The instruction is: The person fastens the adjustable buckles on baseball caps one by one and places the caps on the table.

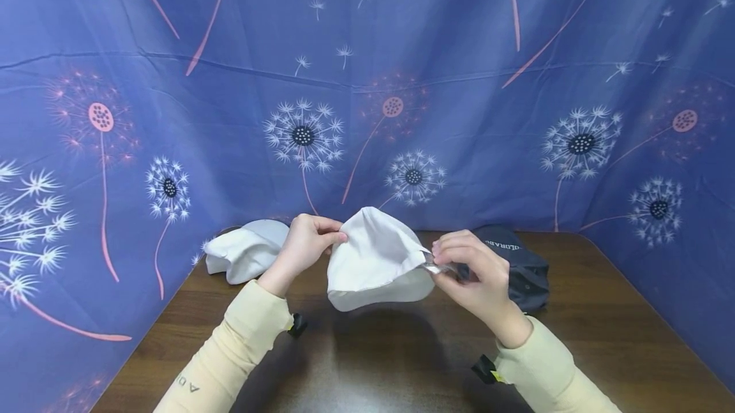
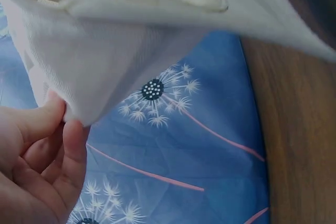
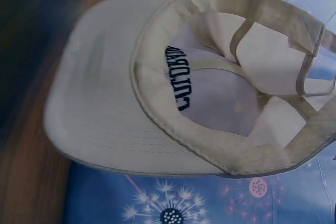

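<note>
A white baseball cap (image 1: 376, 253) is held up above the table between both hands, its brim low and toward me. My left hand (image 1: 304, 244) pinches the crown fabric between thumb and fingers, as the left wrist view also shows. At the cap's other side, my right hand (image 1: 476, 272) pinches its back edge, beside a small shiny piece whose kind I cannot tell. The right wrist view looks into the cap, with its brim underside (image 3: 105, 82), sweatband (image 3: 157, 98) and the dark reverse of stitched lettering (image 3: 179, 77). The right fingers are not visible there.
A second white cap (image 1: 241, 253) lies at the back left of the wooden table (image 1: 367, 368). A dark cap with light lettering (image 1: 531, 272) lies at the back right, partly behind my right hand. Blue dandelion-print cloth (image 1: 367, 30) hangs around the table's back and sides.
</note>
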### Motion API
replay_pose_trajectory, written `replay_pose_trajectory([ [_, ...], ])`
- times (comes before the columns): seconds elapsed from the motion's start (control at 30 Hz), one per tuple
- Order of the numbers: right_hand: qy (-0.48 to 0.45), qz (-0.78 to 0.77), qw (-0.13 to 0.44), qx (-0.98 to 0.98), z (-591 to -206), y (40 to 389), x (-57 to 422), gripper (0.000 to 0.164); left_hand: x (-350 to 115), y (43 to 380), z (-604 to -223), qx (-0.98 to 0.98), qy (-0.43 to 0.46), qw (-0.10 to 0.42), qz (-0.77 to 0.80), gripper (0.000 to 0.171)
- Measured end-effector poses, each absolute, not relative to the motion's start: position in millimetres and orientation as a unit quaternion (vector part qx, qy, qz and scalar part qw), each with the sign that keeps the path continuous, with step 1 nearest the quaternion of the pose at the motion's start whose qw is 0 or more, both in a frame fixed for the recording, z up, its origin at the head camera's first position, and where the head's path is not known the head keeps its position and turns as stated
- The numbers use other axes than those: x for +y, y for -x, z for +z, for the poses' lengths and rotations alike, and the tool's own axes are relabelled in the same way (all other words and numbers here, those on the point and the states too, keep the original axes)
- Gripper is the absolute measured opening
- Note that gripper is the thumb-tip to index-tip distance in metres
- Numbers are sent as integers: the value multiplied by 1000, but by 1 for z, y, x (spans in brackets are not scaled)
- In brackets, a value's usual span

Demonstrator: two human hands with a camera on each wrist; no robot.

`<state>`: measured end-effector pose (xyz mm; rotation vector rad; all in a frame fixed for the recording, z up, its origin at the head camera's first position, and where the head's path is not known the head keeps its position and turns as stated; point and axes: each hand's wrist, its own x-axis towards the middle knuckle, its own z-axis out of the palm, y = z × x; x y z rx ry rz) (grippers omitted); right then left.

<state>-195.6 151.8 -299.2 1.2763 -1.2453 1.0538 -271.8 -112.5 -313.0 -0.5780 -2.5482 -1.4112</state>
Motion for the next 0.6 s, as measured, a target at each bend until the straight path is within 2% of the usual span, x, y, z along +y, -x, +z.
replay_pose_trajectory([
  [0.3, -577, 364, 492, -541, -307, 199, 160, 15, -103, 278, -302, -859, 233, 178, -419, 10],
  [0.47, -621, 325, 473, -534, -308, 197, 160, 29, -100, 281, -296, -861, 244, 210, -394, 11],
  [0.6, -614, 329, 467, -545, -310, 199, 163, 38, -98, 283, -293, -863, 252, 218, -379, 11],
])
